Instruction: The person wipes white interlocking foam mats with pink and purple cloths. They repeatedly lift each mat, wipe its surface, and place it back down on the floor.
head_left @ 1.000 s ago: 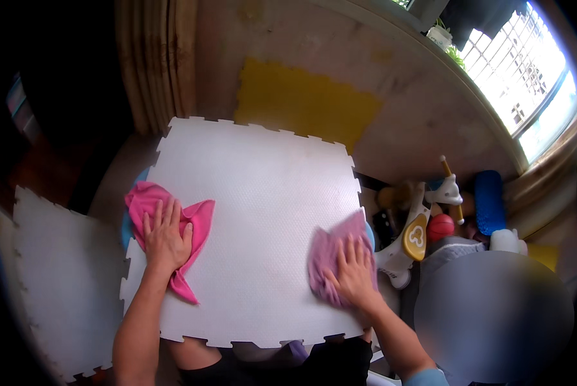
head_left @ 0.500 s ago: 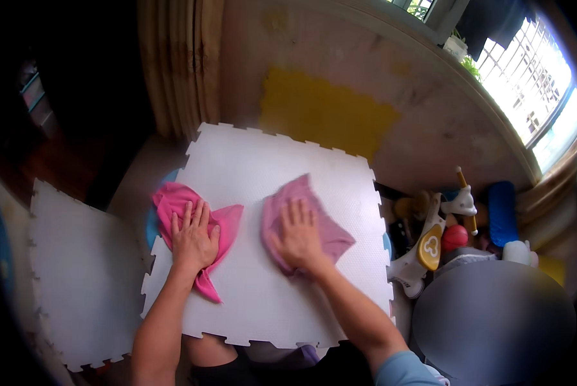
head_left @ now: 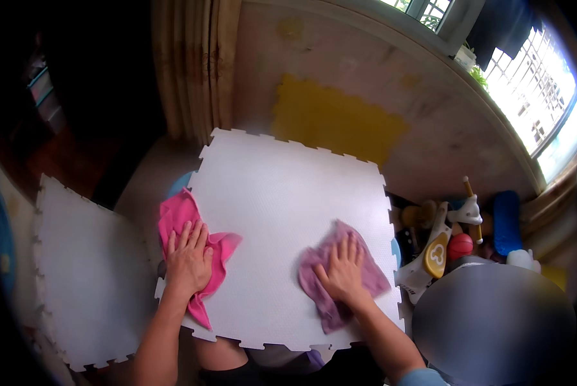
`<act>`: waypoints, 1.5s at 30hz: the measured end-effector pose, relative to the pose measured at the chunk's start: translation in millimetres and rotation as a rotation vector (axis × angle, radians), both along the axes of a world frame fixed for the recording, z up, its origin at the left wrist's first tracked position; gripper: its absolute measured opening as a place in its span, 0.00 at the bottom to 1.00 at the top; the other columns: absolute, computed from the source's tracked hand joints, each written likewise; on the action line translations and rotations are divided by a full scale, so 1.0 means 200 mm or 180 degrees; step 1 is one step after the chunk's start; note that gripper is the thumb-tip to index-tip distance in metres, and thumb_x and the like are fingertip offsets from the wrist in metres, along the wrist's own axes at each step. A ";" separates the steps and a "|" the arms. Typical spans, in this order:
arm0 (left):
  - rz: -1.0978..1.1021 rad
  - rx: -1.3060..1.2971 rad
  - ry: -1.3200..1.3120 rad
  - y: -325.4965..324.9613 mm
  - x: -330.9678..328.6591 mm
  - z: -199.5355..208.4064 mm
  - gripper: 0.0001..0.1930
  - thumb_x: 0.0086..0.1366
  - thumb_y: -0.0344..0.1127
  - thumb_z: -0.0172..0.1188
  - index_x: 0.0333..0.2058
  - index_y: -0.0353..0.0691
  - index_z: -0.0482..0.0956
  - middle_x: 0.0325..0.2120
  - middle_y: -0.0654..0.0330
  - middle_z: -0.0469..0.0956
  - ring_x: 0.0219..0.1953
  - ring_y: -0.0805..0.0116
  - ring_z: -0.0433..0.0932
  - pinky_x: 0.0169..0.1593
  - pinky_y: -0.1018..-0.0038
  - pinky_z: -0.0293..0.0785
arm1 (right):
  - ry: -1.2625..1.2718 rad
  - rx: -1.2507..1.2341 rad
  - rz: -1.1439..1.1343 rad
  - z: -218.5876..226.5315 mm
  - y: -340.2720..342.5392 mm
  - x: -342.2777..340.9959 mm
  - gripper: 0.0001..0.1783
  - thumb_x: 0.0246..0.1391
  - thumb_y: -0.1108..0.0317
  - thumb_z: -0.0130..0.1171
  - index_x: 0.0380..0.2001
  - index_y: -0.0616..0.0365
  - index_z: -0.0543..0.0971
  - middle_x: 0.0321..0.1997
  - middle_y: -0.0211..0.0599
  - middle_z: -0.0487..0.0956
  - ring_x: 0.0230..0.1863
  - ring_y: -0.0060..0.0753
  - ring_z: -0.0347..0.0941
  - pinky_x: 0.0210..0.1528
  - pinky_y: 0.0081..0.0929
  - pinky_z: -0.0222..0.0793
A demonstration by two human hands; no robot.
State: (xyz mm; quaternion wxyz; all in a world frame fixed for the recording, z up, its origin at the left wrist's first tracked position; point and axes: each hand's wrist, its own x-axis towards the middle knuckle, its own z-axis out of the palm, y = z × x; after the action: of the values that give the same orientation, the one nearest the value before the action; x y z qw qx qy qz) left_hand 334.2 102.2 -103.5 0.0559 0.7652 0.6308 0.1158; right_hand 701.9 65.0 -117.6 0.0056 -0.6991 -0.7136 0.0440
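Observation:
A white foam mat (head_left: 269, 212) with jigsaw edges lies flat in front of me. My left hand (head_left: 188, 260) rests palm down on a bright pink cloth (head_left: 219, 252) at the mat's left edge, its fingers stretched out. Part of that cloth laps over the edge. Toward the near right, my right hand (head_left: 343, 270) presses flat on a dusty mauve cloth (head_left: 373, 276), fingers extended and slightly apart. The cloth spreads out crumpled around that hand. Neither hand is closed around its cloth; the palms hide the middle of both.
A second white foam mat (head_left: 92, 270) stands at the left. On the right are a white and yellow ride-on toy (head_left: 435, 254), a red ball (head_left: 460, 246) and a round grey surface (head_left: 494, 321). Behind are a wall with a yellow mat (head_left: 336, 119) and a curtain (head_left: 195, 64).
My right hand has slid the mauve cloth nearer to me and to the right across the mat. My left hand has shifted slightly nearer on the pink cloth, and the view has tilted a little.

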 end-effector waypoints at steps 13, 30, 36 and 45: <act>0.0811 0.0961 -0.1203 0.05 -0.07 -0.12 0.21 0.73 0.32 0.48 0.60 0.32 0.76 0.59 0.42 0.77 0.65 0.46 0.72 0.69 0.55 0.64 | 0.0125 -0.0376 0.1759 0.11 -0.29 -0.38 0.50 0.63 0.33 0.51 0.75 0.59 0.59 0.81 0.53 0.53 0.82 0.61 0.40 0.77 0.68 0.39; 0.1860 0.1489 -0.2588 0.01 -0.04 -0.14 0.17 0.80 0.41 0.43 0.48 0.35 0.77 0.33 0.40 0.82 0.37 0.35 0.81 0.39 0.52 0.74 | 0.0209 0.0276 0.2374 0.04 0.74 -1.24 0.43 0.65 0.42 0.44 0.77 0.54 0.58 0.82 0.45 0.53 0.84 0.52 0.39 0.80 0.63 0.33; 0.1716 0.1212 -0.3123 0.01 -0.06 -0.13 0.18 0.80 0.42 0.43 0.50 0.35 0.77 0.35 0.47 0.84 0.38 0.48 0.83 0.43 0.58 0.76 | 0.0522 0.0558 0.1581 -0.04 0.86 -1.24 0.43 0.66 0.41 0.43 0.75 0.60 0.59 0.82 0.52 0.52 0.83 0.58 0.39 0.79 0.67 0.33; 0.0309 -0.1339 -0.4432 0.21 -0.40 -0.01 0.19 0.81 0.36 0.42 0.60 0.33 0.74 0.52 0.60 0.80 0.52 0.74 0.77 0.60 0.75 0.72 | 0.0715 0.0063 0.2495 0.12 -0.03 -1.26 0.44 0.65 0.41 0.45 0.72 0.66 0.62 0.79 0.59 0.56 0.82 0.65 0.40 0.75 0.75 0.37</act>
State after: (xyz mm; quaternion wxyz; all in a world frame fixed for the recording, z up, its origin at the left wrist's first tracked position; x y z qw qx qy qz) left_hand 254.9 144.9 -104.9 0.5848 0.4585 0.4912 0.4544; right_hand 449.3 59.6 -94.1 0.0730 -0.3649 -0.9214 0.1120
